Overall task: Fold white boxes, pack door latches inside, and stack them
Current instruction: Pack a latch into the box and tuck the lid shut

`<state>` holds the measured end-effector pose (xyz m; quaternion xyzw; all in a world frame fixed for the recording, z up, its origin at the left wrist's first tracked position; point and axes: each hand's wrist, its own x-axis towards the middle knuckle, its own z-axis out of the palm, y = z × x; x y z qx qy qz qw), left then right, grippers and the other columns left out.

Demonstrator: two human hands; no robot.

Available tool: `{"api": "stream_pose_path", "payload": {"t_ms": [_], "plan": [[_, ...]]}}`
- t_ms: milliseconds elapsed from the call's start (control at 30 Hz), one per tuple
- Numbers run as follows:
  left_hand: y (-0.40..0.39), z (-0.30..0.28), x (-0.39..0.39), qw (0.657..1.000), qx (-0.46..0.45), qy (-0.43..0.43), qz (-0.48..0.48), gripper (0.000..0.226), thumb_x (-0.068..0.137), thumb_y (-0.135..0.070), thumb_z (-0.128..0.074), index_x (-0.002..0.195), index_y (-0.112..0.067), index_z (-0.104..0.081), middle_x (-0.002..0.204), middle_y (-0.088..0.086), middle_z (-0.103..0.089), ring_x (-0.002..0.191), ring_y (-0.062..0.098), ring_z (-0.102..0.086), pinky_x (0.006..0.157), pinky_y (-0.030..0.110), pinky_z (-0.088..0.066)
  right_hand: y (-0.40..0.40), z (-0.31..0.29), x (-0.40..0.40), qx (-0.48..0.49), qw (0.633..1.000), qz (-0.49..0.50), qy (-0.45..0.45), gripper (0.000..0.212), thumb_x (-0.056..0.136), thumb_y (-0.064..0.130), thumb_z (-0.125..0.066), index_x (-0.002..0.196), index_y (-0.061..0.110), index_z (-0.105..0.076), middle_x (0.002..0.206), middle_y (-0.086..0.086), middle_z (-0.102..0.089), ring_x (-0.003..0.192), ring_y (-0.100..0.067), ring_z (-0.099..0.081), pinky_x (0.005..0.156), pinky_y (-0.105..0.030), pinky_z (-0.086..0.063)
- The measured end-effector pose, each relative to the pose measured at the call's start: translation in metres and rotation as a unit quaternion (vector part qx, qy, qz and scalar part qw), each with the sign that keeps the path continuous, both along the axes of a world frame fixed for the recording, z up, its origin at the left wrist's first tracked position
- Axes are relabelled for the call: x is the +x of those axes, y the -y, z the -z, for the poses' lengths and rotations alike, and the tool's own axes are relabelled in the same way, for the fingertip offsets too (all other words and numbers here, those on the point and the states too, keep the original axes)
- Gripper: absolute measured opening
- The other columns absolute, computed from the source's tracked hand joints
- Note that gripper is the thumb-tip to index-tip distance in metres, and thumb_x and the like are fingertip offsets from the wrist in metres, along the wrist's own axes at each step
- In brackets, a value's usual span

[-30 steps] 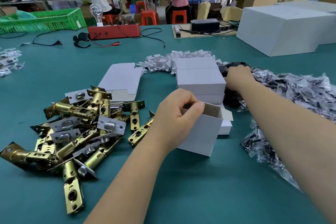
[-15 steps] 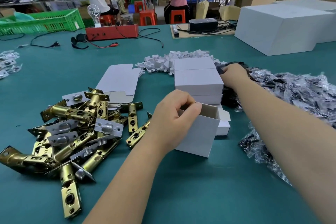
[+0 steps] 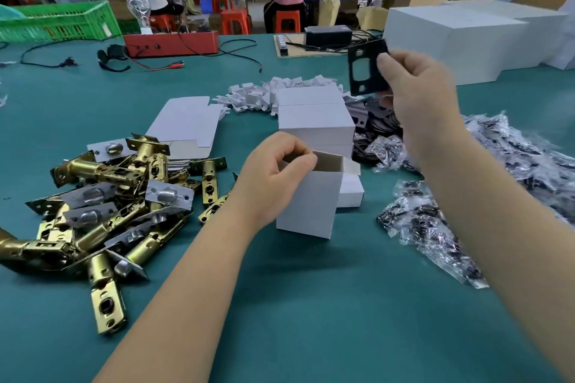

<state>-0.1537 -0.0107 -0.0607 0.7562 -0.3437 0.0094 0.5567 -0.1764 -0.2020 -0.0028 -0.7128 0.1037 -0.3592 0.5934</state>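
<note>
- Since a moment ago my right hand (image 3: 417,90) has come up off the heap of dark parts beside the box stack and now holds a black strike plate (image 3: 366,67) in the air, pinched at its right edge between thumb and fingers; the plate is a little blurred.
- My left hand (image 3: 273,174) has not shifted: fingers curled over the near rim of the open white box (image 3: 311,199), pinching that wall so the mouth stays square and upright on the green table (image 3: 311,305), ready, I judge, to take the plate.
- That box stands just in front of the stack of closed white boxes (image 3: 314,121), touching a smaller one on its right; its inside is plain brown card, and I cannot see what is in it.
- Brass door latches (image 3: 102,196) lie heaped to my left, within easy reach, some with silver faceplates.
- Flat unfolded box blanks (image 3: 186,121) sit behind the latches.
- Bagged screw packets (image 3: 435,221) spread on my right.
</note>
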Motion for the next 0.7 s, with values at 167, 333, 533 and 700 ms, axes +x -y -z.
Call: {"api": "stream_pose_path", "payload": {"t_ms": [167, 333, 533, 700], "plan": [[0.001, 0.0, -0.004, 0.998, -0.048, -0.037, 0.013, 0.009, 0.08, -0.021, -0.054, 0.074, -0.018, -0.061, 0.081, -0.005, -0.059, 0.073, 0.0, -0.051, 0.068, 0.008, -0.038, -0.046, 0.001, -0.04, -0.182, 0.968, -0.141, -0.1, 0.018, 0.091, 0.016, -0.062, 0.082, 0.031, -0.067, 0.071, 0.012, -0.07, 0.068, -0.005, -0.064, 0.066, -0.02, -0.056], [-0.003, 0.0, -0.004, 0.994, -0.072, -0.069, 0.052, 0.01, 0.079, -0.022, -0.059, 0.082, -0.018, -0.068, 0.088, -0.014, -0.061, 0.08, -0.001, -0.055, 0.075, 0.008, -0.04, -0.048, 0.01, -0.045, -0.151, 0.961, -0.166, -0.161, 0.02, 0.095, 0.012, -0.055, 0.083, 0.023, -0.066, 0.067, 0.007, -0.062, 0.057, 0.0, -0.056, 0.052, -0.016, -0.048], [0.0, 0.002, -0.001, 0.993, -0.069, -0.092, 0.029, 0.008, 0.078, -0.029, -0.061, 0.081, -0.025, -0.067, 0.08, -0.019, -0.061, 0.073, -0.004, -0.054, 0.068, 0.006, -0.039, -0.048, 0.015, -0.043, -0.126, 0.965, -0.166, -0.158, 0.022, 0.096, 0.014, -0.054, 0.082, 0.023, -0.067, 0.088, -0.018, -0.07, 0.074, -0.023, -0.061, 0.071, -0.041, -0.057], [0.008, 0.01, -0.001, 0.993, -0.057, -0.056, -0.085, 0.025, 0.074, -0.046, -0.069, 0.093, -0.041, -0.054, 0.107, -0.008, -0.056, 0.09, 0.004, -0.053, 0.078, 0.016, -0.04, -0.045, 0.006, -0.038, -0.218, 0.945, -0.138, -0.199, 0.026, 0.095, 0.021, -0.055, 0.073, 0.032, -0.064, 0.069, 0.005, -0.063, 0.064, -0.015, -0.054, 0.072, -0.04, -0.052]]}}
